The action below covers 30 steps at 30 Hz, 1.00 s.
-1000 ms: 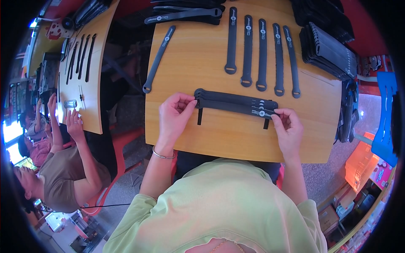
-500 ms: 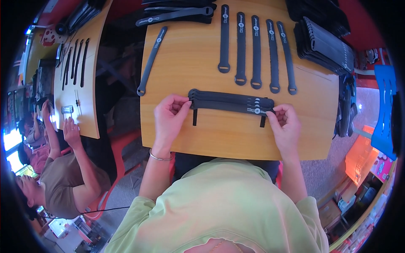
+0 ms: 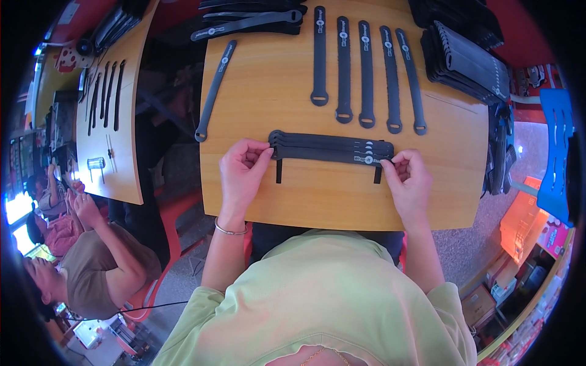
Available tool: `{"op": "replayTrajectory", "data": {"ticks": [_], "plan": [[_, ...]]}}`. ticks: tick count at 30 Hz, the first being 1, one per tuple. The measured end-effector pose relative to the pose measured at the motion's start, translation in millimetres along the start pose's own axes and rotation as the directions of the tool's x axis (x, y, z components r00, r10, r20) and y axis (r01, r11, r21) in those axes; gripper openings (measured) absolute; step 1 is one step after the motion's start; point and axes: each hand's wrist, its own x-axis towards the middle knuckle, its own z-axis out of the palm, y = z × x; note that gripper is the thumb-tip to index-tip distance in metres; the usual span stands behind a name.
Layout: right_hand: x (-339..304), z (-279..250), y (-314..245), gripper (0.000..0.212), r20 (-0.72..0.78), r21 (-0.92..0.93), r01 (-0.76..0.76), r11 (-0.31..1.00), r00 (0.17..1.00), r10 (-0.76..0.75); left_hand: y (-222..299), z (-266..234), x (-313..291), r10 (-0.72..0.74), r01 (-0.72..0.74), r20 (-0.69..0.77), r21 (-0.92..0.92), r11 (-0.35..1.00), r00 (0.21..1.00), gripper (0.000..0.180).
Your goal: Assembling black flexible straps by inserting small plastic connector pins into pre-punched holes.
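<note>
A fanned stack of several black straps (image 3: 323, 149) lies crosswise on the near part of the wooden table. My left hand (image 3: 244, 174) pinches its left, rounded end between thumb and fingers. At the other end, my right hand (image 3: 408, 180) pinches the lowest strap near its pale print. Two narrow black strips, a left one (image 3: 279, 171) and a right one (image 3: 377, 174), stick out from under the stack toward me. Beyond it, several single straps (image 3: 343, 73) with slotted ends lie side by side. One more strap (image 3: 215, 91) lies slanted at the left.
Piles of black straps stand at the table's far left (image 3: 250, 24) and far right (image 3: 467, 64). On the left, a co-worker (image 3: 101, 262) sits at another table (image 3: 122, 165) with straps on it. An orange crate (image 3: 519, 222) and a blue slotted panel (image 3: 554, 158) are at right.
The whole view has shifted slightly, while both my hands keep their pinch on the stack's ends. The co-worker's hands have come down and closer together.
</note>
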Motion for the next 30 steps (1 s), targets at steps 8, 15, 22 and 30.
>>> {"op": "replayTrajectory", "data": {"ticks": [8,15,22,30], "plan": [[1.3,1.1,-1.9,0.018,-0.008,-0.022,-0.011,1.0,1.0,0.011,-1.7,0.8,0.6,0.01,-0.01,-0.006,-0.023,1.0,1.0,0.006],[1.9,2.8,-2.0,0.018,-0.011,-0.021,-0.016,1.0,1.0,0.016,-3.6,-0.5,1.1,0.022,-0.022,-0.003,-0.002,1.0,1.0,0.006],[1.4,3.5,-2.5,0.016,-0.014,-0.029,0.025,0.999,1.0,-0.025,-2.8,0.2,0.7,0.023,-0.023,-0.011,0.026,0.999,1.0,0.006],[1.1,5.3,-2.8,0.017,-0.036,-0.07,0.041,0.997,0.998,-0.043,-6.9,1.0,0.2,0.05,-0.049,-0.022,0.021,0.999,0.999,0.006]]}}
